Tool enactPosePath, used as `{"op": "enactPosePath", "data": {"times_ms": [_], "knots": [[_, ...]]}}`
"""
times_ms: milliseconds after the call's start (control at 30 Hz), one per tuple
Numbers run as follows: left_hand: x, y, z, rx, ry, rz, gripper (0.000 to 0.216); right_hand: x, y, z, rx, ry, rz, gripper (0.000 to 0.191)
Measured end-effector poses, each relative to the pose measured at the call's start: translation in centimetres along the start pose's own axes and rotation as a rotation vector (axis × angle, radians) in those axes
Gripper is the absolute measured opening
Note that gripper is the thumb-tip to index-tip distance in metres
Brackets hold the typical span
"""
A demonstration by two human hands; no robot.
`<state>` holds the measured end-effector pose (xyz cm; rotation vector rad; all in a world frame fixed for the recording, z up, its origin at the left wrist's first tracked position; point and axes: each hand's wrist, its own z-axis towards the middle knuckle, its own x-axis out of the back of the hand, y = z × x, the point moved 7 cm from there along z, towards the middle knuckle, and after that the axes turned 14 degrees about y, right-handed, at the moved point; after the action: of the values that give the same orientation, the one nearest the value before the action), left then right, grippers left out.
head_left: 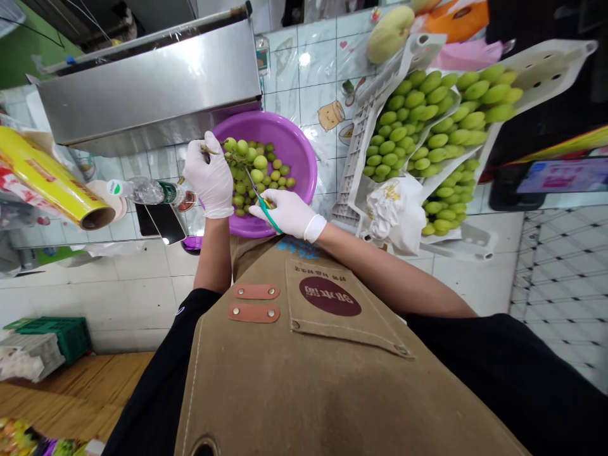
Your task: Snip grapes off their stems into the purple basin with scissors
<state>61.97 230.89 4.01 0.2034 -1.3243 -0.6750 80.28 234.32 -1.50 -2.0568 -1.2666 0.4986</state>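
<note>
My gloved left hand [209, 174] is closed on the stem of a bunch of green grapes [242, 152], held over the left side of a purple basin [301, 155]. In my gloved right hand [287, 214] is a pair of scissors [266, 214] with teal handles. Their blades point up and left into the grapes, but I cannot tell whether they touch a stalk. Loose green grapes [280, 174] lie in the basin below the bunch.
At the right stands a white crate [354, 158] with long green grapes [394, 133] and crumpled white paper [394, 206]. A steel box [152, 82] stands behind. To the left lie a plastic bottle [147, 190], phones [164, 221] and a yellow film roll [52, 177]. A melon [390, 35] lies farther back.
</note>
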Motion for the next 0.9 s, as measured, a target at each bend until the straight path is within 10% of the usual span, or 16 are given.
{"op": "enactPosePath", "data": {"times_ms": [267,900], "knots": [[0.3,-0.6,-0.3,0.024,0.084,0.008,0.055,-2.5,0.0,-0.9,-0.31,-0.31,0.671,0.037],[0.7,0.0,-1.9,0.061,0.096,-0.085,0.052,-2.8,-0.6,1.2,-0.513,-0.331,0.848,0.059]]}}
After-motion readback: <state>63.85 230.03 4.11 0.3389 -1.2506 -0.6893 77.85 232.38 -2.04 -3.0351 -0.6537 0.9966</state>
